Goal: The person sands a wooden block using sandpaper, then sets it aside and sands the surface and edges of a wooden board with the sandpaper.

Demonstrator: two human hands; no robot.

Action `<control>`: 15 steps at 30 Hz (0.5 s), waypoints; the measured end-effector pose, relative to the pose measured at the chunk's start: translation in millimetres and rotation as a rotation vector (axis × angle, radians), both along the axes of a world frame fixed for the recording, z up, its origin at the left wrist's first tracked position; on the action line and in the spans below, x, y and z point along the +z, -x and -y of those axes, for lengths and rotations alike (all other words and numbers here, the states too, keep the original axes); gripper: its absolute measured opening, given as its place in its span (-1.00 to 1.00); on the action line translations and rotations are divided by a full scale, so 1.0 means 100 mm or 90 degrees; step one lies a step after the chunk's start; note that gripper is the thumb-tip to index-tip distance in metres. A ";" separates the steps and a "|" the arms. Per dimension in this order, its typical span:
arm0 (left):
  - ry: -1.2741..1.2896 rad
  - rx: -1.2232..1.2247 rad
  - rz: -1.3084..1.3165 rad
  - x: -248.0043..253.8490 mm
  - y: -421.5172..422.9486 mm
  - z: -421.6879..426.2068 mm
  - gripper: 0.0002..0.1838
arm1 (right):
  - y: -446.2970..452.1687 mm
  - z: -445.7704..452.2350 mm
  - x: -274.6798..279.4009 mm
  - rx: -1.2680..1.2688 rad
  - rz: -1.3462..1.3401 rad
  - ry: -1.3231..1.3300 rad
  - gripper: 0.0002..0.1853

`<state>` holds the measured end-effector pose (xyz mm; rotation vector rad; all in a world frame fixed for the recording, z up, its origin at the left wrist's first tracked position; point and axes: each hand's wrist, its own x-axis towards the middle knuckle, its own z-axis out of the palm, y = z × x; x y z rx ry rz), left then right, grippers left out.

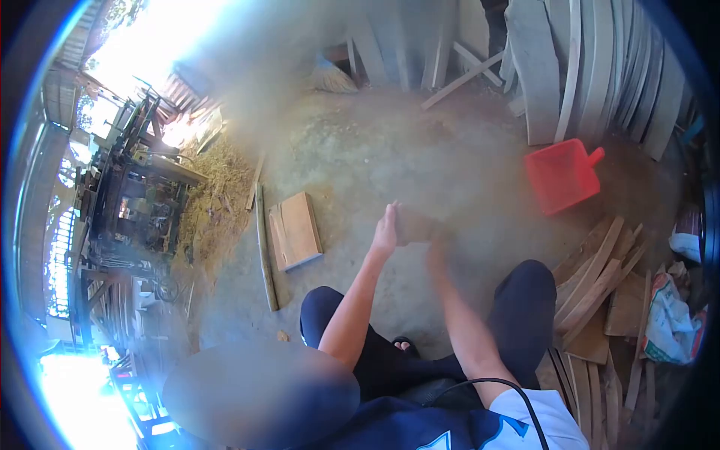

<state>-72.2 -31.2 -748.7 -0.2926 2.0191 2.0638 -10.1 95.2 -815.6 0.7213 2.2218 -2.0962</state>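
A small brown block [413,227], hazy in the view, is held between my two hands above the concrete floor. My left hand [386,229] grips its left side, with the fingers pointing up along the edge. At the block's right side is my right hand [437,244], blurred, with its fingers not clearly visible. A wooden board [295,231] lies on the floor to the left of my hands, beside a long thin stick [265,251].
A red dustpan [562,176] lies at the right. Planks [536,67] lean at the upper right, near a broom [332,76]. Wood offcuts [600,289] and a white sack [670,319] are piled at the right. Machinery [142,199] and sawdust [217,184] are at the left.
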 end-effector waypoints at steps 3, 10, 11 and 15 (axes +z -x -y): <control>0.022 -0.020 -0.015 0.05 -0.01 -0.11 -0.22 | 0.02 0.16 0.37 -0.029 -0.108 -0.099 -0.48; 0.025 -0.023 0.021 0.35 -0.11 -0.24 -0.22 | -0.03 -0.13 -0.46 0.103 -0.251 -0.307 -0.48; 0.032 -0.014 0.007 0.26 -0.11 -0.25 -0.22 | -0.02 -0.18 -0.28 0.093 -0.156 -0.254 -0.48; 0.021 -0.012 0.008 0.34 -0.06 -0.33 -0.23 | -0.06 -0.04 0.99 0.053 -0.159 -0.175 -0.48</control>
